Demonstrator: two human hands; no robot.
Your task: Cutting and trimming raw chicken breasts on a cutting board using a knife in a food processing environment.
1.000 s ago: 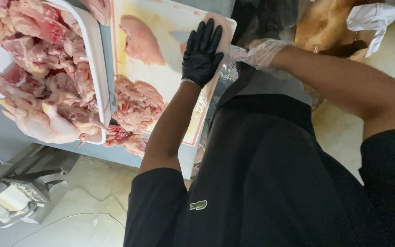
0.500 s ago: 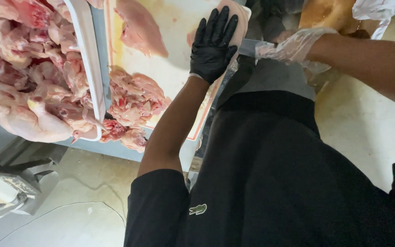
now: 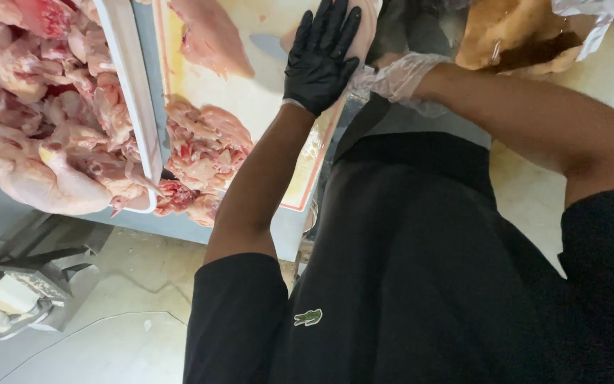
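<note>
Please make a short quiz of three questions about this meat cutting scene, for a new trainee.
1. True or false: the left hand, in a black glove, lies flat on a chicken piece on the cutting board.
2. What does the right hand wear? A) a black glove B) a clear thin glove C) nothing
3. Fill in: the white tray left of the board is full of raw ____.

Key: 1 true; 2 B; 3 chicken.

Left hand [image 3: 319,60] flat, right hand [image 3: 399,75] seemingly closed
</note>
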